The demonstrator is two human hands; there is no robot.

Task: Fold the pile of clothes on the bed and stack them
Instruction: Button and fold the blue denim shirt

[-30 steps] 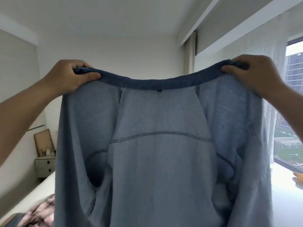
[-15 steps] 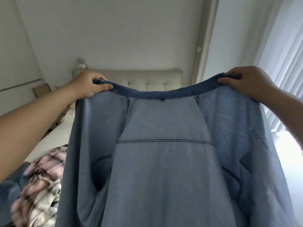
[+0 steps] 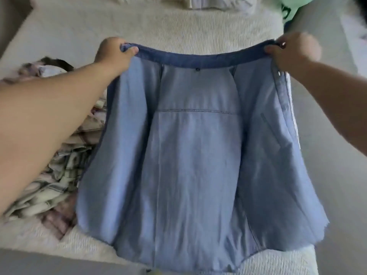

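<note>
- The bed (image 3: 198, 22), covered in a cream ribbed spread, fills the view from top to bottom.
- A blue denim shirt (image 3: 194, 155) is held spread out over the middle of the bed, inside facing up, its darker collar band stretched between the two hands and its hem near the bed's lower edge.
- A heap of plaid clothes (image 3: 65, 165) lies on the bed to the left, just beside the shirt and partly under the left forearm.
- A green garment (image 3: 288, 6) sits at the top right corner, well apart from the shirt.
- The left hand (image 3: 115, 53) pinches the left end of the collar, thumb on top.
- The right hand (image 3: 292, 50), somewhat blurred, grips the right end of the collar.
</note>
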